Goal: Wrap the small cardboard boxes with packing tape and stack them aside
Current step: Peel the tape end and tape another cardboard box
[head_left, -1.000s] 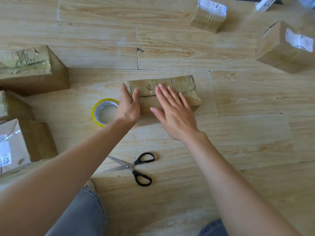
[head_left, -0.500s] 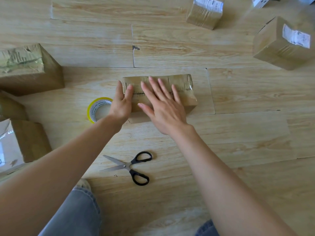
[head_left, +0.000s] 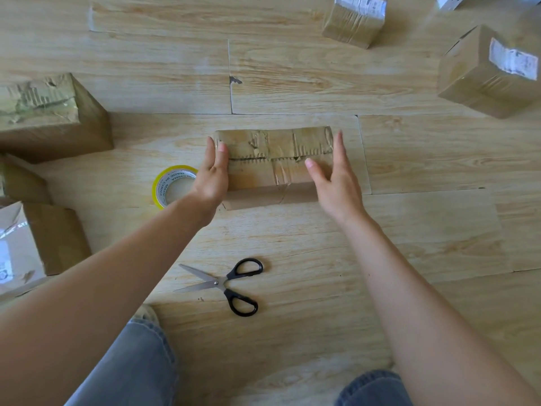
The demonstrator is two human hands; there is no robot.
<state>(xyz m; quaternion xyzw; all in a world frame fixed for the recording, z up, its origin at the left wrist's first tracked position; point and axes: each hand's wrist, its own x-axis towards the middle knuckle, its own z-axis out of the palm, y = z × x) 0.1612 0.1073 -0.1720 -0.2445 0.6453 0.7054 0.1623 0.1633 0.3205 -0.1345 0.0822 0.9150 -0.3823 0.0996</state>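
The long, brown, tape-wrapped cardboard box (head_left: 272, 148) lies on the pale wooden floor (head_left: 292, 83) between the person's hands. The left hand (head_left: 213, 178) and the right hand (head_left: 336, 186) flank its ends, fingers straight and thumbs on top. A yellow-rimmed roll of packing tape (head_left: 159, 186) sits just beside the left hand, with black-handled scissors (head_left: 217, 284) nearer the person.

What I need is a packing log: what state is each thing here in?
middle box: taped, lying flat, between both hands.
left hand: fingers straight, against the box's left end.
right hand: fingers straight, at the box's right end.
tape roll: lying flat, untouched.
scissors: blades open, untouched.
labelled boxes: taped, top right.
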